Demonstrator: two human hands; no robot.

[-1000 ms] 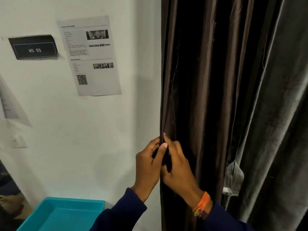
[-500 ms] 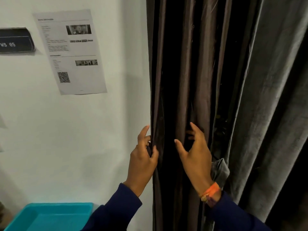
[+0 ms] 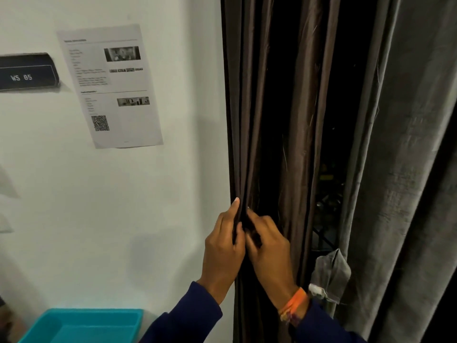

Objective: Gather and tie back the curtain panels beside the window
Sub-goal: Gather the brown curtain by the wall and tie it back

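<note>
On the white wall (image 3: 61, 206), at about 9 o'clock from the hands: dark rectangular nameplate with white letters "WS 05" (image 3: 26, 73), cut by the left edge of the view. Just to its right, at 10 o'clock: white printed paper sheet with two small photos and a QR code (image 3: 110, 86), stuck flat and slightly tilted. Low at 7 o'clock: turquoise plastic tray (image 3: 84, 324), only partly in view at the bottom edge.

Near the middle, at the left edge of the dark brown pleated curtain panel (image 3: 299, 120), which hangs straight down beside the wall: left hand (image 3: 222, 246) in a dark blue sleeve, index finger stretched up along the outer fold, the other fingers curled and pinching that fold of fabric. Touching it on the right: right hand (image 3: 268, 251), also in a dark blue sleeve, with an orange woven wristband (image 3: 294, 304), fingers bent and pressed together on the same fold, gripping the cloth; fingertips themselves hidden in the pleat. Both hands close together, knuckles nearly meeting.

Between the brown pleats: a dark gap, contents too dim to tell. At 4 o'clock from the hands: small crumpled grey cloth piece with a white tag (image 3: 330, 274), hanging at the seam. Farther right, at 2 to 3 o'clock: grey velvet-like curtain panel (image 3: 405, 169), hanging loose in broad folds to the right edge.
</note>
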